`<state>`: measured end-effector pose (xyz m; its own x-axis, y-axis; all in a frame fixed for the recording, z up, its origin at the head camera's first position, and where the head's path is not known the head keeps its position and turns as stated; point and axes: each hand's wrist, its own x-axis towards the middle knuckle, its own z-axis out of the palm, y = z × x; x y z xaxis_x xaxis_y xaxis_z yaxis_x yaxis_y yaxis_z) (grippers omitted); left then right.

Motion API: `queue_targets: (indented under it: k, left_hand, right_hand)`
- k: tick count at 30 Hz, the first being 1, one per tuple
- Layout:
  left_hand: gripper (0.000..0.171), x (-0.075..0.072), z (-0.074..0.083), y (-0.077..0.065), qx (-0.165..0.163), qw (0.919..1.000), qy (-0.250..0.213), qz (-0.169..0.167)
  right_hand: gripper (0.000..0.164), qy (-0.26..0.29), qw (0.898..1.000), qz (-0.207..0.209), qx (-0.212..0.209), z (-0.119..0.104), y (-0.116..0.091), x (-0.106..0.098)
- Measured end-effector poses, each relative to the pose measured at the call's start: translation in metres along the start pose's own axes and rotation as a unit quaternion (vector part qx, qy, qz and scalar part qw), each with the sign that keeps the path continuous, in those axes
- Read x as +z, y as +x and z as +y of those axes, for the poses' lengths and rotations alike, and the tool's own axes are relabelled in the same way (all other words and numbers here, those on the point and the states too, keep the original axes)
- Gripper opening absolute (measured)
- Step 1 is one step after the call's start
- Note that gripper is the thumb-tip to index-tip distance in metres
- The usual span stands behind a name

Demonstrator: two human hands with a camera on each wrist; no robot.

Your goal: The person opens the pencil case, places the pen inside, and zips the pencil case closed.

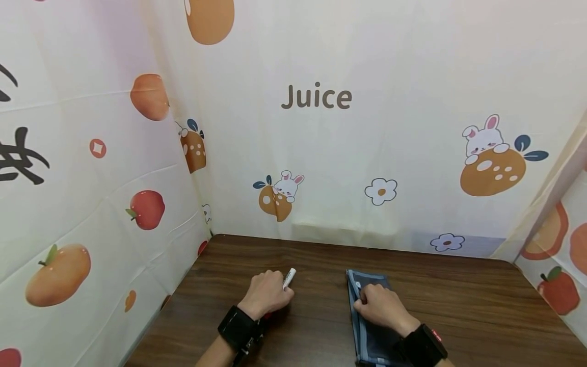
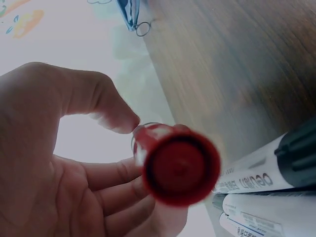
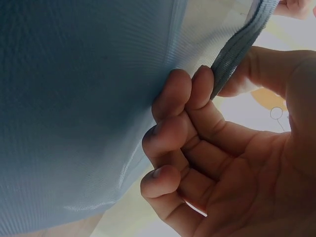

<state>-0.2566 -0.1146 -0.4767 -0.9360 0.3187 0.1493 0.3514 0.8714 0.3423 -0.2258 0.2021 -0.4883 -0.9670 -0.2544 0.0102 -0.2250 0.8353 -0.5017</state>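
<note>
My left hand (image 1: 267, 294) grips a whiteboard marker (image 1: 289, 278), its white end poking out past the thumb. In the left wrist view the red cap (image 2: 180, 168) of that marker faces the camera, with thumb and fingers around the barrel. My right hand (image 1: 384, 307) is over a blue mesh zip pouch (image 1: 377, 341) lying lengthwise on the table. Seen from the right wrist, thumb and index finger pinch the dark zipper edge (image 3: 239, 47) of the pouch, and the other fingers curl against the mesh (image 3: 84, 108).
Several white markers lie side by side below my left hand, one with a black cap (image 2: 298, 158); the head view hides most of them. The brown wooden table (image 1: 316, 316) meets a printed curtain (image 1: 330, 153) at its back and sides. A ring (image 2: 143, 28) hangs at the pouch's end.
</note>
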Motion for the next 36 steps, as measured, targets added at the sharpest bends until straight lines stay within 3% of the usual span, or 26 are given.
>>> queue_targets:
  k: [11, 18, 29, 36]
  left_hand:
    - [0.013, -0.002, 0.001, 0.008, -0.023, 0.9926, -0.116, -0.03]
    - [0.034, -0.004, 0.008, 0.011, -0.038, 0.9734, -0.217, -0.064]
    - [0.031, -0.001, 0.021, 0.013, -0.032, 0.9506, -0.298, -0.08]
    - [0.031, 0.007, 0.031, 0.013, -0.03, 0.9464, -0.309, -0.088]
  right_hand:
    - [0.038, 0.017, 1.0, -0.007, 0.0, -0.002, 0.003, -0.005]
    - [0.036, 0.023, 1.0, -0.008, 0.005, -0.004, 0.002, -0.004]
    - [0.036, 0.035, 0.999, -0.012, -0.004, -0.005, 0.003, -0.006]
    - [0.034, 0.038, 0.999, -0.013, -0.002, -0.008, 0.004, -0.006]
